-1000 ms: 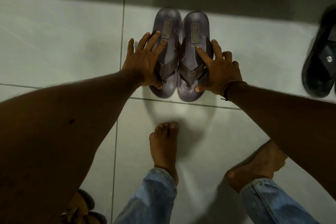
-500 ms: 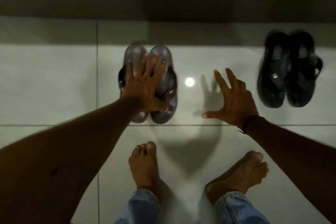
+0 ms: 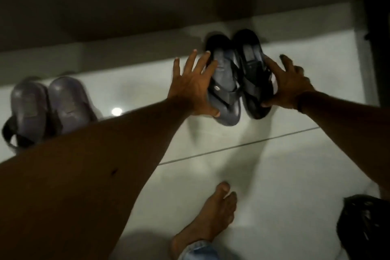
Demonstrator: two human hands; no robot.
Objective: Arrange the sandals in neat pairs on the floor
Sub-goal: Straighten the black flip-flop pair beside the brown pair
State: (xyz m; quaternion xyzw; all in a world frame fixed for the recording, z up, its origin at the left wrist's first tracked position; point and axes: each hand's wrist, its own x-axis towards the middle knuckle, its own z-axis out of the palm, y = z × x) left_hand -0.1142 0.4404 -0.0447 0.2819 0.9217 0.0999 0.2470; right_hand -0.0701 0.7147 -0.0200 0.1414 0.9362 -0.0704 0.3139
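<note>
Pale glossy floor tiles beneath dark wall, two sandal pairs.

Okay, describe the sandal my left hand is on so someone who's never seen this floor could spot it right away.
Start at the dark wall base along the top of the pale tiled floor; two pairs of sandals sit in front of it. Go to the black pair on the right, flanked by the left hand and right hand. Yours is its left sandal: its footbed looks greyer than the glossier black right sandal, and its near end sits closer to you.
</note>
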